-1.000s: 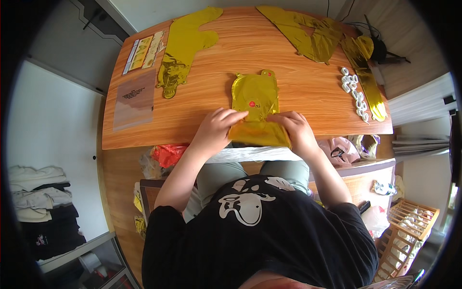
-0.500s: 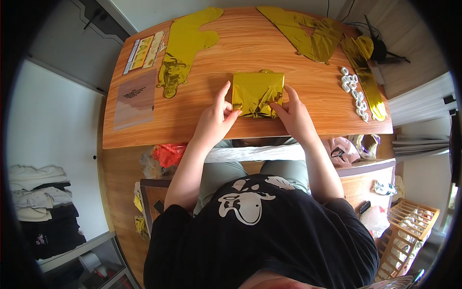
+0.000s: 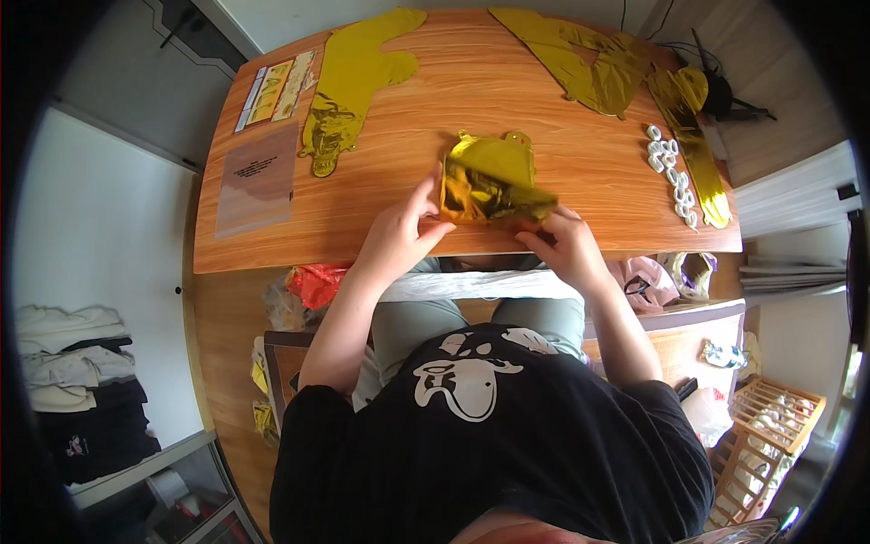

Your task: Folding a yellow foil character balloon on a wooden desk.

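A folded gold foil balloon [image 3: 494,163] lies near the front edge of the table, its top layer slanted and creased, with small tabs showing along its far side. My left hand [image 3: 401,234] grips its left edge, fingers along the side and thumb by the near corner. At the lower right, my right hand [image 3: 566,243] pinches a lifted corner of the foil, which is smeared by motion. The fingertips under that corner are partly hidden.
Flat gold foil balloons lie at the table's [image 3: 408,118] far left [image 3: 353,82], far right [image 3: 598,68] and right edge [image 3: 689,136]. White ribbon rolls [image 3: 675,177] sit at right. A clear plastic bag [image 3: 256,186] and printed cards [image 3: 272,91] lie at left.
The upper layer of the folded foil has shifted from a neat square to a slanted flap. My right hand has moved down and slightly right with the corner.
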Available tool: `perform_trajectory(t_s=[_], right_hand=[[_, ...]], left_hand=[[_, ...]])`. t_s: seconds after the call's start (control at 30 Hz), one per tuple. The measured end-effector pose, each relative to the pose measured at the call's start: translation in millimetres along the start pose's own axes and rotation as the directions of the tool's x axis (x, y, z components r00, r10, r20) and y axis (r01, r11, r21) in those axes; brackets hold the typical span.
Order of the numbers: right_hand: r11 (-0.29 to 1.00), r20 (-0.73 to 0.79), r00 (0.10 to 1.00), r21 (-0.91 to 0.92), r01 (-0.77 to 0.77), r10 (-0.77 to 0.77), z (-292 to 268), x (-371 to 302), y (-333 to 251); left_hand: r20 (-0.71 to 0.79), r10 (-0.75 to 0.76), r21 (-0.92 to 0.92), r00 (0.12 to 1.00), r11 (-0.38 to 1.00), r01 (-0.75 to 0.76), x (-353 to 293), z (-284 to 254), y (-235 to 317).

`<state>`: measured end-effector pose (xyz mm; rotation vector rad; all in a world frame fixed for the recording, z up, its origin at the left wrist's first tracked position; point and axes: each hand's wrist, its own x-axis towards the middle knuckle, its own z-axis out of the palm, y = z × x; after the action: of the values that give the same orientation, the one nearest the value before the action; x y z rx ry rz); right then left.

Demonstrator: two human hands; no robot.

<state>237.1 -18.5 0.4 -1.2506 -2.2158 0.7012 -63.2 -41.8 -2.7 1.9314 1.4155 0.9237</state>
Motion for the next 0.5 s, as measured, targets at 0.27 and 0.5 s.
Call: perform_trajectory(t_s=[0.27,0.5], right_hand=[[0.888,-0.098,0.892,-0.19,0.419,-0.442,7,-9,-1],[0.902,-0.181,0.901,-0.262,0.343,-0.395,17,-13,2]], left_hand=[[0.063,0.407,0.246,0.911,0.879,-0.409,-11,-1,-1],[-0.001,0.416,0.244,0.909,0.882,-0.403,-15,5,-6]])
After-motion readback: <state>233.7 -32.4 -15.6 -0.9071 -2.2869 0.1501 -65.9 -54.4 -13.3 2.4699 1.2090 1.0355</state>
